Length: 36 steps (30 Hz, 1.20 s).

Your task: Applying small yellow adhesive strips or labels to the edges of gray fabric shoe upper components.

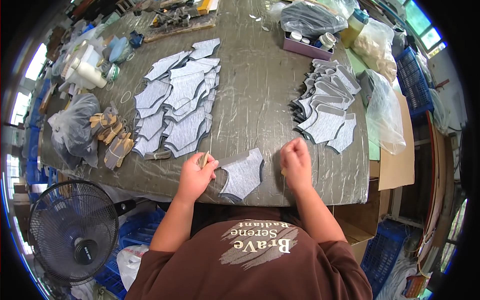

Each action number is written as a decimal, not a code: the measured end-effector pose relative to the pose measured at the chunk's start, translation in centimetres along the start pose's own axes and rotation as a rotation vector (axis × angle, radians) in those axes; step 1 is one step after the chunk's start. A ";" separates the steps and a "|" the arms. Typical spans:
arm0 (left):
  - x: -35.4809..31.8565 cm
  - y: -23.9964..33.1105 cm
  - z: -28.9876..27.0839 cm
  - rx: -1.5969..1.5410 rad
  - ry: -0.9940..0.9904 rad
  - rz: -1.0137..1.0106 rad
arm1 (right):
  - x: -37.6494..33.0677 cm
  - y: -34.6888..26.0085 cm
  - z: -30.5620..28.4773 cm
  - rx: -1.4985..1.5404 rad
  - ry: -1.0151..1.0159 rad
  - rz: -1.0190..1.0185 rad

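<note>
My left hand [194,176] is closed on a small stack of thin tan strips [202,159], pinched between thumb and fingers. Just right of it, one cut piece of heathered grey fabric [244,175] with a dark underside lies flat at the table's near edge. A plain grey band runs along its upper left edge. My right hand [296,162] is apart from that piece, its fingers curled together. A bit of something yellowish shows under that hand, too small to name. Overlapping grey fabric pieces [182,95] lie in rows beyond my left hand; another heap [327,107] lies beyond my right.
Bundles of tan and grey strips [117,150] sit at left beside a filled plastic bag [75,130]. A purple box [306,47] with jars stands far right, near a clear bag [384,115]. A black fan [75,232] stands left of the table [250,100].
</note>
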<state>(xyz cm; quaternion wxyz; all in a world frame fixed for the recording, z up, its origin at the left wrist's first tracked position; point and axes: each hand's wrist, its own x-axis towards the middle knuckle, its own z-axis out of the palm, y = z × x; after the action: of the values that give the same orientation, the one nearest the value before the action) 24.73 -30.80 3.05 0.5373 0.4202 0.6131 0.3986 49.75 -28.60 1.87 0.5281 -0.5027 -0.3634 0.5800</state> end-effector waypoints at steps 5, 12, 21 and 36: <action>0.9 0.4 1.3 0.024 -0.034 -0.079 | -1.5 1.1 1.4 -1.194 -0.276 -0.742; 1.4 0.7 1.6 0.091 -0.056 -0.113 | -1.8 1.1 1.5 -1.252 -0.283 -0.751; 1.4 0.7 1.7 0.071 -0.037 -0.117 | -1.6 1.3 1.4 -1.304 -0.334 -0.771; 1.5 1.3 2.1 0.786 0.014 0.219 | -1.2 0.8 2.2 -1.382 -0.407 -0.678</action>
<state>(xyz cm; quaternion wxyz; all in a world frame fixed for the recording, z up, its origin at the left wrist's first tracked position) 26.81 -28.85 3.58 0.2861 0.6534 0.6741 0.1916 47.34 -29.64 1.89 0.1676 -0.4624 -0.8635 0.1112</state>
